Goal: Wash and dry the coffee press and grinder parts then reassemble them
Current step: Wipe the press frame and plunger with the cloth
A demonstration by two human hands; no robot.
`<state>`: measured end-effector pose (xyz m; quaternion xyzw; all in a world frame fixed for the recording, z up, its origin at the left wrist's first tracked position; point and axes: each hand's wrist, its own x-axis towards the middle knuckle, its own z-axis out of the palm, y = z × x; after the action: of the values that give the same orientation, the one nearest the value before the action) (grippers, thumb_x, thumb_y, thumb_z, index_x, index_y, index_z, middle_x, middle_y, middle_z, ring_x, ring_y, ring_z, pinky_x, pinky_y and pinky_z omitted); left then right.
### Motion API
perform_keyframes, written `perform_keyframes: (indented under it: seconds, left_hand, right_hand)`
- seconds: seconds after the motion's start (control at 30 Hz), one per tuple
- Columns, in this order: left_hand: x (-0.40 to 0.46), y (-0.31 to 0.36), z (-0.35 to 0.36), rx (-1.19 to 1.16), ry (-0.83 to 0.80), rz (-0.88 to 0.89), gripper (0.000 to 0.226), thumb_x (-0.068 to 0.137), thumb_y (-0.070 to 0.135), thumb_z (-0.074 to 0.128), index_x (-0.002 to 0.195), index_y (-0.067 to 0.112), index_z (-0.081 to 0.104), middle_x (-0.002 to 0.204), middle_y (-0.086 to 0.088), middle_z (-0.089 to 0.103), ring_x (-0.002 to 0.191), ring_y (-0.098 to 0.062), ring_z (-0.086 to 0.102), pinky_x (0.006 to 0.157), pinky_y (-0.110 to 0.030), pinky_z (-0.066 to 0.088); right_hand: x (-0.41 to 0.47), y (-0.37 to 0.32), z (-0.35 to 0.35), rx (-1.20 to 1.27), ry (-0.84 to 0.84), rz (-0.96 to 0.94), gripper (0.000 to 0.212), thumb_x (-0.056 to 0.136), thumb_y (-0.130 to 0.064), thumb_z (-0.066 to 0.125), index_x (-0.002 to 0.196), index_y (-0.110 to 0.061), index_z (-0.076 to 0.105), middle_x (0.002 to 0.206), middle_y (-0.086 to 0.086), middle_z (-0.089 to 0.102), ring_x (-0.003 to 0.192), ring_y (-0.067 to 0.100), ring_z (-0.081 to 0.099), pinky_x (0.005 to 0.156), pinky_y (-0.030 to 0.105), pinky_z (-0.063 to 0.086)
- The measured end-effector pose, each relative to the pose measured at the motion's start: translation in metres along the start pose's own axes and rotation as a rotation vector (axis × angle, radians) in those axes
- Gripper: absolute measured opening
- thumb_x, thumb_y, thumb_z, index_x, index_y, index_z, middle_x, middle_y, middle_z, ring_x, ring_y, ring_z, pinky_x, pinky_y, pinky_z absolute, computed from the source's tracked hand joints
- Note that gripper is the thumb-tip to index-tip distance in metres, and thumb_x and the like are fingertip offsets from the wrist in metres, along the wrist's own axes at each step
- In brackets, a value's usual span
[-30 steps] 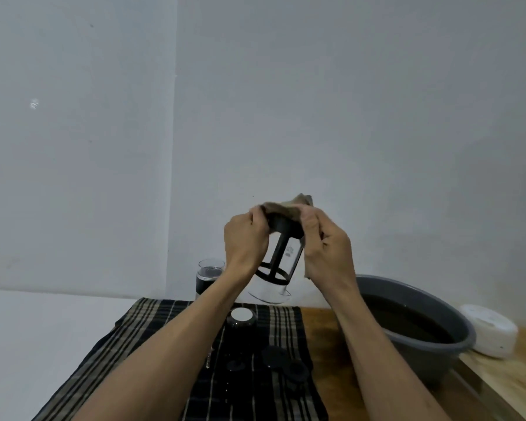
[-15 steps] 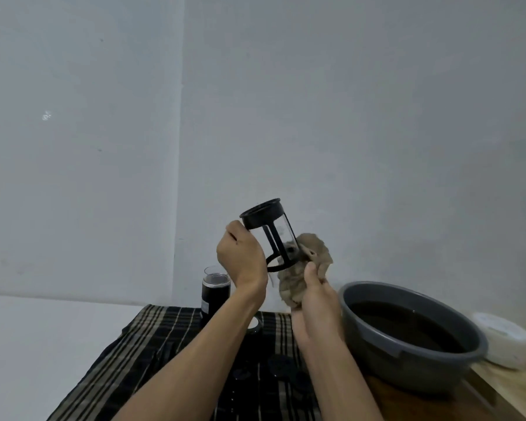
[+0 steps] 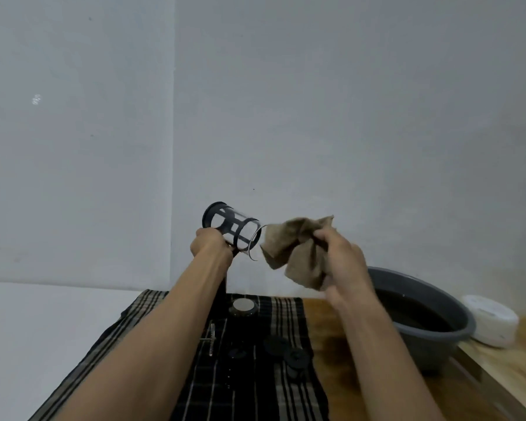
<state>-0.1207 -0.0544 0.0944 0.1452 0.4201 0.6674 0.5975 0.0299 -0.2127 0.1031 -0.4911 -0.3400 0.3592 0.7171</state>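
The left hand (image 3: 210, 243) now grips the tipped-over glass coffee press beaker in its black frame (image 3: 232, 230) while the right hand (image 3: 340, 256), clutching the crumpled brown cloth (image 3: 295, 250), has drawn just clear of its mouth, suggesting drying is nearly finished.

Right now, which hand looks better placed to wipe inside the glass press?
The right hand: it already grips the brown cloth beside the open mouth of the coffee press, while the left hand holds the press.

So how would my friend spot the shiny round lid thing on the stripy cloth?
Start at the dark plaid cloth spread left of the grey plastic basin. Near its far edge, between the two forearms, sits a small round black cap with a silver top. The other small parts closer on the cloth are all black; only this one shines pale.
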Motion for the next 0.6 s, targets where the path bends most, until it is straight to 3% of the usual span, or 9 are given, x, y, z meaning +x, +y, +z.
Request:
perform_keyframes:
  seconds: [0.07, 0.13, 0.2, 0.3, 0.4, 0.5, 0.6]
  left_hand:
    - [0.001, 0.007, -0.001, 0.107, -0.034, 0.009, 0.027, 0.105, 0.005, 0.033, 0.112, 0.003, 0.059, 0.070, -0.012, 0.054, 0.047, -0.020, 0.048, 0.038, -0.030, 0.052]
    - [-0.001, 0.011, 0.001, 0.201, -0.102, -0.017, 0.026, 0.103, 0.000, 0.031, 0.097, 0.005, 0.056, 0.064, -0.009, 0.046, 0.029, -0.015, 0.040, 0.031, -0.028, 0.048]
    - [-0.006, 0.010, 0.005, 0.272, -0.189, -0.052, 0.027, 0.100, -0.004, 0.032, 0.085, 0.008, 0.051, 0.067, -0.009, 0.047, 0.031, -0.016, 0.044, 0.030, -0.025, 0.045]
    - [-0.013, 0.001, 0.011, 0.396, -0.320, -0.104, 0.030, 0.098, -0.004, 0.035, 0.077, 0.011, 0.050, 0.064, -0.007, 0.051, 0.049, -0.018, 0.049, 0.032, -0.021, 0.044]
    - [-0.023, -0.006, 0.012, 0.463, -0.431, -0.165, 0.036, 0.099, 0.000, 0.038, 0.067, 0.014, 0.045, 0.043, -0.001, 0.041, 0.037, -0.013, 0.037, 0.034, -0.015, 0.036]
    - [-0.038, -0.007, 0.011, 0.682, -0.505, -0.143, 0.027, 0.104, 0.023, 0.048, 0.079, 0.012, 0.050, 0.065, -0.005, 0.045, 0.056, -0.018, 0.040, 0.051, -0.030, 0.049]
    - [-0.043, -0.005, 0.012, 0.966, -0.526, 0.044, 0.043, 0.104, 0.055, 0.041, 0.102, 0.014, 0.051, 0.089, -0.010, 0.052, 0.075, -0.029, 0.059, 0.076, -0.044, 0.060]
  right_hand:
    - [0.016, -0.009, -0.013, -0.351, -0.038, -0.055, 0.033, 0.092, -0.042, 0.064, 0.114, -0.018, 0.069, 0.115, 0.005, 0.073, 0.103, 0.022, 0.068, 0.090, 0.042, 0.057]
    - [0.023, -0.007, -0.016, -0.619, -0.159, -0.088, 0.061, 0.087, -0.057, 0.066, 0.138, -0.028, 0.052, 0.129, -0.001, 0.061, 0.111, 0.021, 0.062, 0.092, 0.043, 0.054]
    - [0.026, -0.001, -0.013, -0.762, -0.268, -0.135, 0.067, 0.084, -0.068, 0.066, 0.142, -0.039, 0.050, 0.129, -0.005, 0.059, 0.113, 0.017, 0.062, 0.092, 0.040, 0.054]
    - [0.031, 0.008, -0.009, -0.875, -0.265, -0.283, 0.037, 0.092, -0.060, 0.062, 0.105, -0.028, 0.074, 0.102, -0.005, 0.074, 0.095, 0.015, 0.070, 0.082, 0.040, 0.061]
    - [0.038, 0.010, -0.011, -0.999, -0.166, -0.433, 0.048, 0.099, -0.042, 0.053, 0.079, 0.000, 0.064, 0.074, 0.010, 0.066, 0.070, 0.025, 0.061, 0.064, 0.038, 0.049]
    - [0.044, 0.003, -0.012, -0.937, -0.142, -0.401, 0.038, 0.096, -0.032, 0.055, 0.066, -0.008, 0.056, 0.063, 0.010, 0.055, 0.056, 0.019, 0.049, 0.055, 0.034, 0.040]
    - [0.054, -0.007, -0.014, -0.756, -0.117, -0.152, 0.041, 0.091, -0.027, 0.060, 0.053, -0.012, 0.063, 0.056, 0.011, 0.061, 0.043, 0.020, 0.044, 0.040, 0.026, 0.036]
